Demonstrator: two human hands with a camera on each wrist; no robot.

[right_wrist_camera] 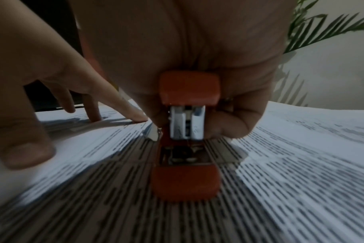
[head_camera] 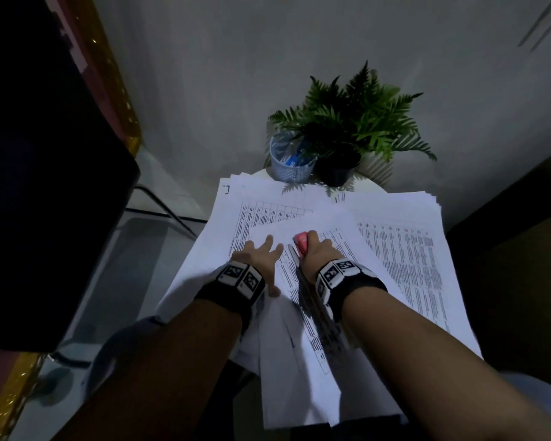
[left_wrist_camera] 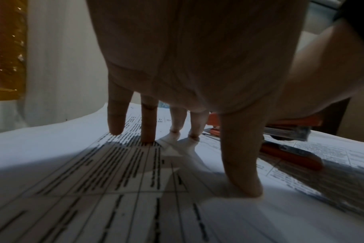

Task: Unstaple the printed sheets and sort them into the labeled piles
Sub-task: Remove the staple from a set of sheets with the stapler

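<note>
- Paper comes first: the stapled white printed sheets with black table lines (head_camera: 299,272) lie on top of the mess in the middle of the small white round table (head_camera: 368,183), running from the hands back toward the person.
- The small orange stapler with a silver metal front (right_wrist_camera: 187,125) sits with its orange base flat on that sheet and its top lifted.
- The right hand (head_camera: 320,253) has its fingers curled round the stapler.
- The left hand (head_camera: 258,256) is spread wide, with straight fingers (left_wrist_camera: 149,121) and thumb pressing the sheet flat just beside the stapler.
- I cannot see the staple.
- A hard pull could rip the corner, because paper is thin.
- The left fingers are very near the metal front, so a slip could poke them.
- Two big loose white paper piles (head_camera: 404,237) overlap, and I see no labels, so pages could get mixed.
- Some sheets hang off the table edge and could slide down.
</note>
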